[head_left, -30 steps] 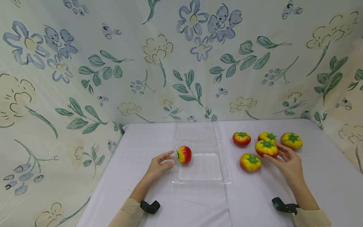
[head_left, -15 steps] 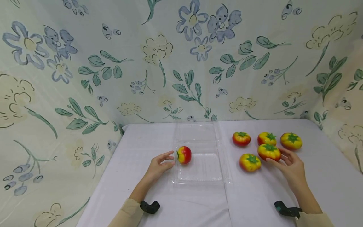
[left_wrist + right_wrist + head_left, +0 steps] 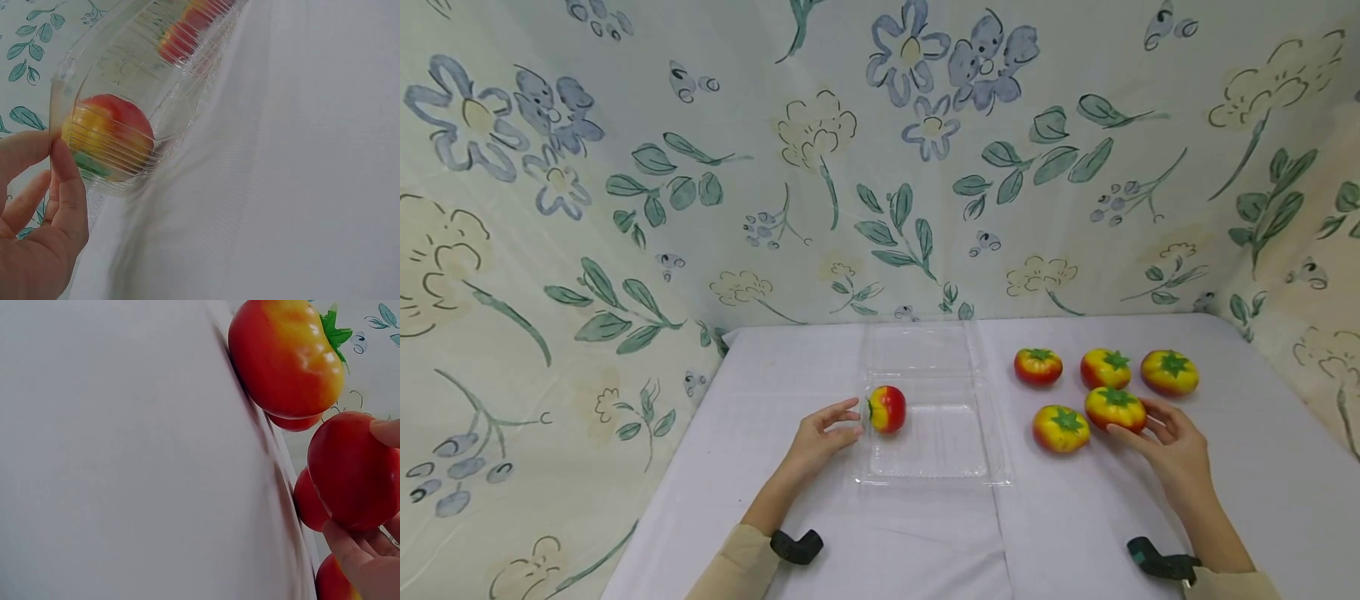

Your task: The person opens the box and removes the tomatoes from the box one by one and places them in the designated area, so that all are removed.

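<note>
In the head view my left hand is at the left edge of an open clear plastic clamshell box. The left wrist view shows its thumb and finger pinching the box's rim. One red and yellow toy tomato lies on its side in the box, at the left, its green top toward that hand. My right hand grips another toy tomato, thumb on one side and fingers on the other. Seen from the right wrist, the held tomato shows its red underside, raised off the white cloth.
Around the held one stand several more toy tomatoes: one in front, one at back left, one behind and one at back right. The box's lid lies folded back toward the flowered curtain.
My right hand has shifted slightly right and toward me with the toy tomato, uncovering more of the one behind. My left hand and the box have stayed put.
</note>
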Demonstrator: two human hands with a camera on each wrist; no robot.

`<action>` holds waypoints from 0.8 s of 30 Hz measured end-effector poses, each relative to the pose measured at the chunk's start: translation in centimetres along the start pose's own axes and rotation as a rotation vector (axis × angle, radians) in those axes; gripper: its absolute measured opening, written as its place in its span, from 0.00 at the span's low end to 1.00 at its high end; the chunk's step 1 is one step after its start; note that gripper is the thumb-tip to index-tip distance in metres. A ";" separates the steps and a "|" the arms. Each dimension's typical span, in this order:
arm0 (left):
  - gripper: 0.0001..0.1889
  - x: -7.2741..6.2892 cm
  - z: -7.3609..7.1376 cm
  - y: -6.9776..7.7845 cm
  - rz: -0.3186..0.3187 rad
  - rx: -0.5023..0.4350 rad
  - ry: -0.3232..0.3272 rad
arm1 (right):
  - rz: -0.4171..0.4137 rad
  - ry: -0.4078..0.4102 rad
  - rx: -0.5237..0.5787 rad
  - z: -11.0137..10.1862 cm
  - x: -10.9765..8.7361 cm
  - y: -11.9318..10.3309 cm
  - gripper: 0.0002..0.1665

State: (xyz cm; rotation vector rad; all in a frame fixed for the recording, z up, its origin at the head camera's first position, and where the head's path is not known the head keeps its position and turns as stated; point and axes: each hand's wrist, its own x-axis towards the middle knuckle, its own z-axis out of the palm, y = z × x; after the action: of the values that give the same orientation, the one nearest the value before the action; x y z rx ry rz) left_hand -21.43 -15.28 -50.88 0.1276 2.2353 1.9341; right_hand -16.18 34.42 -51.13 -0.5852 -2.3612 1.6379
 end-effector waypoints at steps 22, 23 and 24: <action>0.26 -0.1 0.1 0.1 0.004 0.006 0.002 | 0.078 -0.017 0.056 -0.4 0.0 1.1 0.45; 0.26 -0.1 0.1 0.2 0.000 0.009 0.002 | 0.080 -0.018 0.060 -0.4 0.0 1.1 0.45; 0.26 -0.1 0.1 0.2 -0.004 0.010 0.005 | 0.086 -0.017 0.063 -0.4 0.1 1.2 0.45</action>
State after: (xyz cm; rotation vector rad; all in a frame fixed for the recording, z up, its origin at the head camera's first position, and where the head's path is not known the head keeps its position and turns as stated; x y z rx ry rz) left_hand -21.35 -15.17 -50.72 0.1207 2.2464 1.9240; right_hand -15.86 35.15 -52.10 -0.6712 -2.3173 1.7529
